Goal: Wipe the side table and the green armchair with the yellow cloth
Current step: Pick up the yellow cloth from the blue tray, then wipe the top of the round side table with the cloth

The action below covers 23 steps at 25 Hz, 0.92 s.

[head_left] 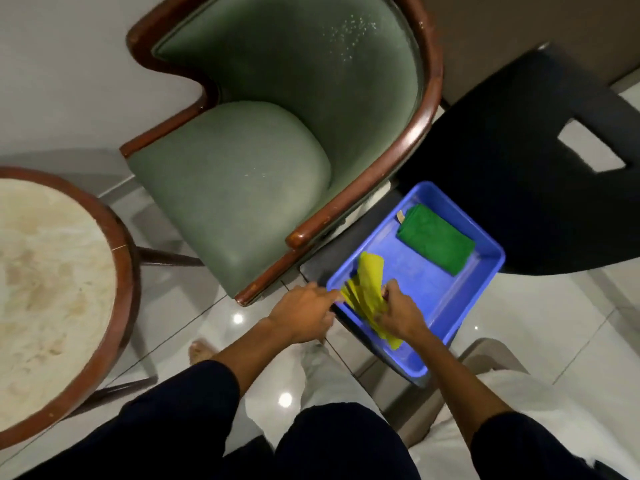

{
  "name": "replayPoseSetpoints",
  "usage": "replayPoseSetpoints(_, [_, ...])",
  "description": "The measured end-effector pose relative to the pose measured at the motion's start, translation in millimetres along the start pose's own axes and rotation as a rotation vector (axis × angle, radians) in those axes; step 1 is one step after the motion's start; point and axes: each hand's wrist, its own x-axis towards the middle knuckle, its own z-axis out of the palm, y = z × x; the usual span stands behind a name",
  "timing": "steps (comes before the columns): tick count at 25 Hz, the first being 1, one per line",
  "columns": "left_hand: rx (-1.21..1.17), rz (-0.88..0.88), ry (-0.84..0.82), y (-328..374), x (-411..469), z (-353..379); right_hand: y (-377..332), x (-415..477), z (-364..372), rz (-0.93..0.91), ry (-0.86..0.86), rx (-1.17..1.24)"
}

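The yellow cloth (pixel 369 287) hangs bunched over the near corner of a blue tray (pixel 485 282). My right hand (pixel 401 315) grips the cloth's lower part. My left hand (pixel 304 315) pinches its left edge at the tray's rim. The green armchair (pixel 242 174) with a dark wooden frame stands just beyond my hands, with small white specks on its backrest and seat. The round side table (pixel 45 271), pale marble top in a wooden rim, is at the left edge.
A folded green cloth (pixel 436 239) lies in the tray's far part. The tray rests on a low dark stand beside a black chair (pixel 519 161). The glossy white tile floor (pixel 214 306) shows my bare foot. A white padded surface is at bottom right.
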Motion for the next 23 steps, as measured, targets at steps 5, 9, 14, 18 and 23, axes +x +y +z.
replayPoseSetpoints(5, [0.084, 0.016, 0.229, -82, -64, -40, -150, -57, -18, -0.721, 0.143, -0.764])
replayPoseSetpoints(9, [0.143, -0.022, 0.291, -178, -135, -58, -278, -83, -8, -1.116, 0.243, -0.798])
replayPoseSetpoints(14, [-0.065, -0.132, 0.35, -290, -224, -46, -401, -59, 37, -0.92, -0.099, -0.316])
replayPoseSetpoints(18, [-0.738, -0.454, 0.231, -373, -252, 13, -467, 8, 121, -0.63, -0.243, 0.195])
replayPoseSetpoints(23, [-0.266, -0.767, 0.783, -478, -250, 70, -485, 45, 267, -0.476, 0.27, -0.159])
